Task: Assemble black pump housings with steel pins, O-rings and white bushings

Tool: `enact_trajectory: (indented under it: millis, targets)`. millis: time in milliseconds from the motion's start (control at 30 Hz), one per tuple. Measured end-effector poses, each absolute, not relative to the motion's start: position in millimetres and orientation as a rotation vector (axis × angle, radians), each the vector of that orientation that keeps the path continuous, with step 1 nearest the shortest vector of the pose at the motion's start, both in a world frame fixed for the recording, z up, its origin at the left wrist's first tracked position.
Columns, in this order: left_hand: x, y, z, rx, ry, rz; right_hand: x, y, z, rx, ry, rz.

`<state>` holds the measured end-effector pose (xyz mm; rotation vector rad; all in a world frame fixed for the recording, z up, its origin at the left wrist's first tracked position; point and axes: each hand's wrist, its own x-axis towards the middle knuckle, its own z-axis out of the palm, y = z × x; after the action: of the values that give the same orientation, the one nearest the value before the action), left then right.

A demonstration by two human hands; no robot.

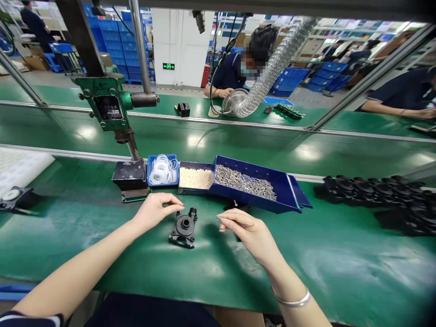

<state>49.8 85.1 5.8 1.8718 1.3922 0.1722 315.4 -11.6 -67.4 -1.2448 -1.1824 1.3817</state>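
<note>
A black plastic pump housing (184,225) lies on the green bench between my hands, its round center opening facing up and a short spout at its upper right. My left hand (160,210) is at its upper left corner, thumb and forefinger closed in a pinch; whatever they hold is too small to make out. To the right of the housing and apart from it, my right hand (245,229) pinches a small metal pin (218,220), whose tip just shows past the fingertips.
Behind the housing stand a blue tray of clear rings (163,170), a bin of small cream-colored pieces (195,178) and a blue bin of metal pins (243,181). A green press (109,104) rises at the left. Black parts (371,195) are piled right. A co-worker (235,68) sits opposite.
</note>
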Motion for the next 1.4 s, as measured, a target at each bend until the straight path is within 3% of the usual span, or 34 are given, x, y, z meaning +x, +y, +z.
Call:
enact_trajectory:
  millis: [267, 533, 767, 1033, 1167, 1300, 1400]
  targets:
    - [40, 71, -16, 2.183, 1.336, 0.187, 296, -16, -57, -1.288, -1.185, 1.391]
    - [31, 62, -32, 2.495, 1.149, 0.302, 274, -26, -34, -1.125, -1.761, 0.869]
    - [26, 59, -36, 2.644, 1.063, 0.365, 273, -36, -25, -1.192, -2.129, 0.843]
    - [20, 57, -42, 2.687, 0.960, 0.354, 266, -24, -8, -1.088, -2.465, 0.549]
    - [23, 64, -27, 2.725, 1.094, 0.452, 294, -12, 3, -1.257, -2.221, 0.579]
    - [62, 97, 1, 2.592, 1.120, 0.556, 349, 30, -9, -1.585, -1.946, 0.315]
    - [121, 131, 16, 2.496, 0.992, 0.301, 381, 78, -43, -1.934, -1.942, 0.497]
